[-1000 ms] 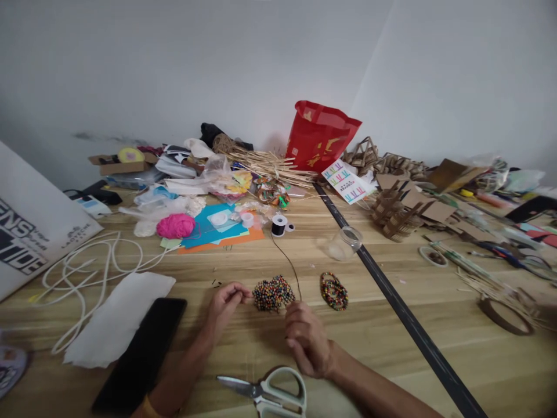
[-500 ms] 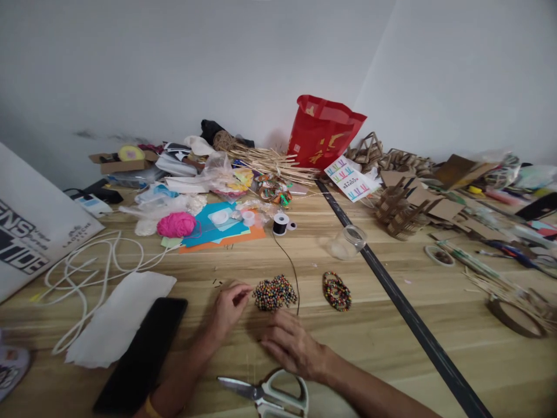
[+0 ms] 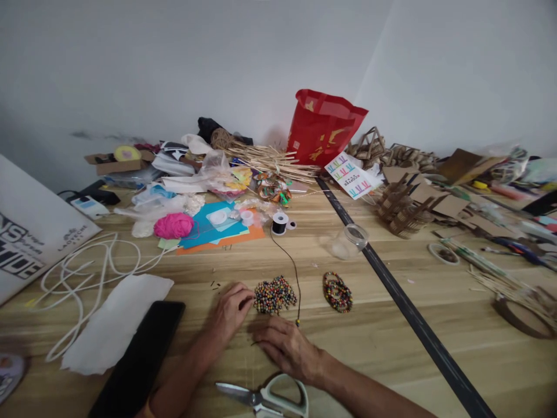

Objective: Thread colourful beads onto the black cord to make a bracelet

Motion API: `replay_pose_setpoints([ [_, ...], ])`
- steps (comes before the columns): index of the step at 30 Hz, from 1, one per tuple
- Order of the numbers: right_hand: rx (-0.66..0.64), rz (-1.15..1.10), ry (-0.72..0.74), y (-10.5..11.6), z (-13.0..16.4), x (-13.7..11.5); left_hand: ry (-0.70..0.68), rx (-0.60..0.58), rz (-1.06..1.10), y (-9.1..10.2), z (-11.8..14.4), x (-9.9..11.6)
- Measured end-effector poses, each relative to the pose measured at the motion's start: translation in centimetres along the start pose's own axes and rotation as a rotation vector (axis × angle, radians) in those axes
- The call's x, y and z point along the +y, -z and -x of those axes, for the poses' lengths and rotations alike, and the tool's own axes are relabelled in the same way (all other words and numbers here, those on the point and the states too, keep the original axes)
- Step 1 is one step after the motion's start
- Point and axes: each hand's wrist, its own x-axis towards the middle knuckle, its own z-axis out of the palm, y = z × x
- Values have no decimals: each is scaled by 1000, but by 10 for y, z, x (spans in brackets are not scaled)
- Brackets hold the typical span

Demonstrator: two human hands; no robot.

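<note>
Left hand [image 3: 230, 313] rests on the wooden surface [image 3: 391, 348], fingers curled, thumb and forefinger pinched together at the left edge of the bead pile [image 3: 274, 295] — whether a bead sits in the pinch cannot be told, too small. Right hand [image 3: 289, 351] lies palm-down and mostly flat just in front of the pile, fingers pointing left and loosely spread; it grips nothing that shows. A thin dark end pokes out at its fingertips, too fine to identify.

Bead pile: mixed colours, heaped in 1 loose mound between the 2 hands and the far clutter. A black thread [image 3: 290, 264] runs from the black spool [image 3: 279, 223] down past the right side of the pile and ends near the right hand with 1 bead on it. A finished beaded ring [image 3: 337, 291] lies just right of the thread, apart from the pile.

Near edge: scissors [image 3: 270, 397], white handles, touching the right wrist area. Left of the left forearm — a black phone [image 3: 139, 360], partly over a white sheet [image 3: 117, 322]. Farther left, loops of white cord [image 3: 82, 273].

Beyond: pink yarn ball [image 3: 174, 225] beside blue and orange paper [image 3: 213, 232], a clear jar [image 3: 348, 241] on its side, a red bag [image 3: 324, 128] against the wall.
</note>
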Motion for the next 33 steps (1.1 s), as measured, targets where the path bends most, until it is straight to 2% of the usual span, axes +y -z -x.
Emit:
replay_pose_setpoints([
  [10,-60,44,-14,2,1,3,-34,-50,8,0,-1,0],
  [17,-26,159,-2,0,-1,5,-46,-59,-39,-3,0,2],
  [33,73,113,5,0,-8,2,29,-95,-128,-3,0,8],
])
